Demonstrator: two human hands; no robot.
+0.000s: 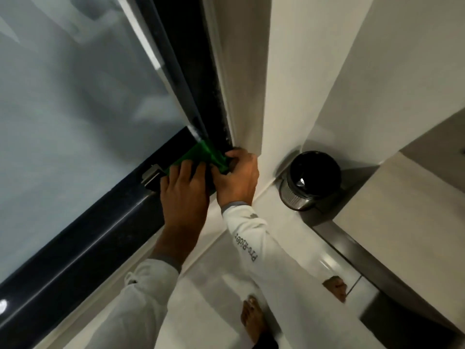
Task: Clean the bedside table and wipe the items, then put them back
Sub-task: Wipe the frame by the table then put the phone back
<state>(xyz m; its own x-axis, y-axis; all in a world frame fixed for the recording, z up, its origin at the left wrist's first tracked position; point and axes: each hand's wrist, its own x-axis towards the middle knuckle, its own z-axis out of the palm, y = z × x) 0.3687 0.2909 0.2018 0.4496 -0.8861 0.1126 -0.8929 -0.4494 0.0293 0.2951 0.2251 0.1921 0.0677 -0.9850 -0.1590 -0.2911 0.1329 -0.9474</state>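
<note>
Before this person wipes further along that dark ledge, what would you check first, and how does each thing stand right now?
1. Green cloth in hand: ok, both hands are on it at the corner of the dark ledge.
2. Left hand pressing flat on the cloth: ok.
3. Right hand grip on the cloth's edge: ok, fingers curl over it.
4. Metal fitting beside the left hand: not ok, it sits in the wiping path.
5. Bin clear of the arms: ok, it stands apart on the floor by the wall.
6. Ledge clean: cannot tell, the picture is too blurred.
</note>
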